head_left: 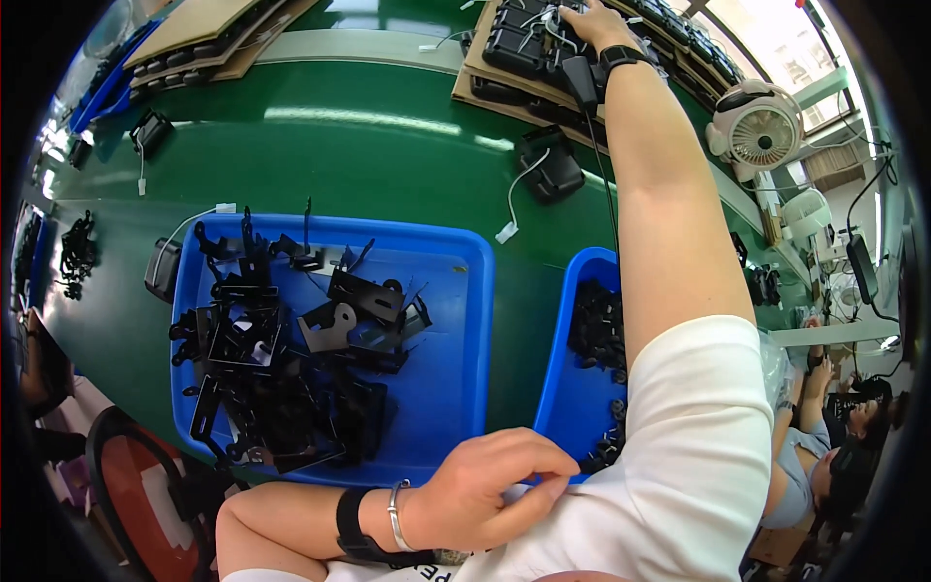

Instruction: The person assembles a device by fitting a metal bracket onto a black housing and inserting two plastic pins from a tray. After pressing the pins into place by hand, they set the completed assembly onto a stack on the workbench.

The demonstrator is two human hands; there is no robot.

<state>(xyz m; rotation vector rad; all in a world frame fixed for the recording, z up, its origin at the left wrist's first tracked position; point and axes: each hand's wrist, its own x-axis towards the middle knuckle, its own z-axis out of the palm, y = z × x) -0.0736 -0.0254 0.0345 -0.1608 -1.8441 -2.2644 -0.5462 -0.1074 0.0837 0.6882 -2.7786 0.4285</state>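
At the top of the head view, my right hand (596, 26) reaches far forward over a stack of black box-shaped parts (514, 41) with white leads. Its fingers bend down onto one of them, and the upper frame edge cuts off part of the grip. My left hand (495, 490) is held close to my body by the white sleeve (693, 417), thumb and forefinger pressed together. Whatever may be between those fingertips is too small to make out. Beyond it stands a blue tray (441, 388) with a heap of black metal brackets (281, 359).
Right of the tray, a blue bin (560, 388) holds small black parts. A loose black box with a white plug (551, 163) lies on the green table (369, 160). Cardboard-layered stacks (199, 44) stand far left. A fan (761, 136) and a co-worker (810, 456) are at right.
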